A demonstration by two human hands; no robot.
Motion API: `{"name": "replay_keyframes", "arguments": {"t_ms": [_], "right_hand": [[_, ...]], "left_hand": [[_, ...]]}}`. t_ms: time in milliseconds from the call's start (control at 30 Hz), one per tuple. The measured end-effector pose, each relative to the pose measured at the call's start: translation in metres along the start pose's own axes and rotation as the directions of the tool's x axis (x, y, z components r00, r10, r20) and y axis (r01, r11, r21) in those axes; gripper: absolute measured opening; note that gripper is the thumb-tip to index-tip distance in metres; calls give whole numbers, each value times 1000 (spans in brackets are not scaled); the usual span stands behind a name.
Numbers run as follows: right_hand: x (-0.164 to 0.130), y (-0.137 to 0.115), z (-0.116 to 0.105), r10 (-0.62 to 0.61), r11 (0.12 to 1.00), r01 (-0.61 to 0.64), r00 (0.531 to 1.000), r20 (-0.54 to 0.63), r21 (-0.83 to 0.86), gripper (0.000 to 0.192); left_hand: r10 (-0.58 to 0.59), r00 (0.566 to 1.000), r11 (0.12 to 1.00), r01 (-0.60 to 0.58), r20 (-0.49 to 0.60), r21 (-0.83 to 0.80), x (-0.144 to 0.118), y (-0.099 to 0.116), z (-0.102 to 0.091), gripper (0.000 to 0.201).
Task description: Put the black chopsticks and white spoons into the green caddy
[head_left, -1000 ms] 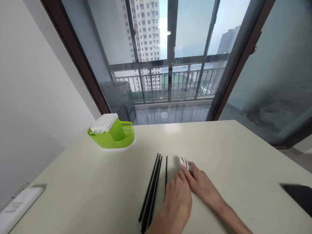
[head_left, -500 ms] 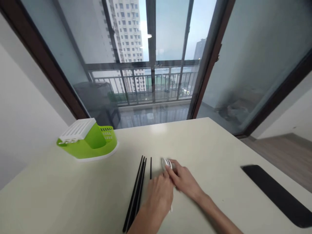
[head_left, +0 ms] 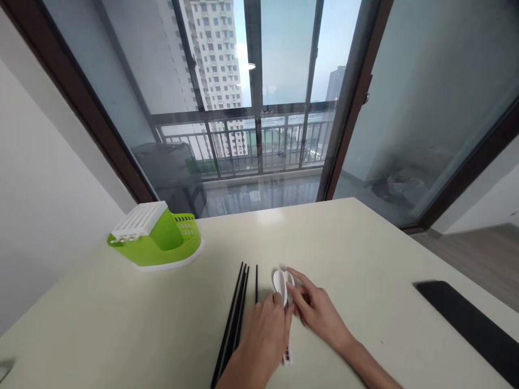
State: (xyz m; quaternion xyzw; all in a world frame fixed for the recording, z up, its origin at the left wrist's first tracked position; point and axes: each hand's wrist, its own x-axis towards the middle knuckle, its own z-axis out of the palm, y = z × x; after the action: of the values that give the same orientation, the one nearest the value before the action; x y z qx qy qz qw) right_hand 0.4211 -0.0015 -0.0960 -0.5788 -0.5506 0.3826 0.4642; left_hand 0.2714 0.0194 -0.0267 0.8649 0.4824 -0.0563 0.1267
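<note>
The fingers of the right hand are bent, with the thumb and the forefinger gripping the right one of the white spoons by its bowl. The left hand has its fingers curled closed over the handles of these spoons; how many handles it grips, one cannot tell, because the hand covers them. The spoons lie between the two hands, just above or on the table, with the bowls side by side at the far end. A handle end with dark marks comes out on the near side of the left hand.

Just to the left of the spoons is a single black chopstick, whose near part is hidden by the left hand. Next to it, more to the left, lies a bundle of black chopsticks, partly behind the left forearm. Farther to the left, near the far edge, stands a green basket with a white slotted cover. At the right side lies a long black object. Beyond the table are glass doors.
</note>
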Motion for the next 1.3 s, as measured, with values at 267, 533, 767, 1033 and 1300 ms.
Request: {"name": "replay_keyframes", "arguments": {"t_ms": [267,533,767,1033,1300], "right_hand": [[-7,3,-5,55,988,-61,997,47,141,64],[-11,4,-6,149,965,-126,985,-85,231,57],[-13,1,-5,199,960,-162,969,-147,227,53],[-13,3,-4,200,958,-164,970,-139,237,49],[-12,0,-3,199,961,-162,968,-153,222,48]], "left_hand": [[57,997,984,-47,51,-172,-13,-20,-10,29],[-47,947,893,-102,-317,-438,-16,-80,-78,33],[-68,441,982,190,-895,20,-13,-184,-159,34],[-308,551,934,329,-776,-137,-13,-237,-155,48],[-391,623,918,313,-678,-243,-1,-214,-153,49]]}}
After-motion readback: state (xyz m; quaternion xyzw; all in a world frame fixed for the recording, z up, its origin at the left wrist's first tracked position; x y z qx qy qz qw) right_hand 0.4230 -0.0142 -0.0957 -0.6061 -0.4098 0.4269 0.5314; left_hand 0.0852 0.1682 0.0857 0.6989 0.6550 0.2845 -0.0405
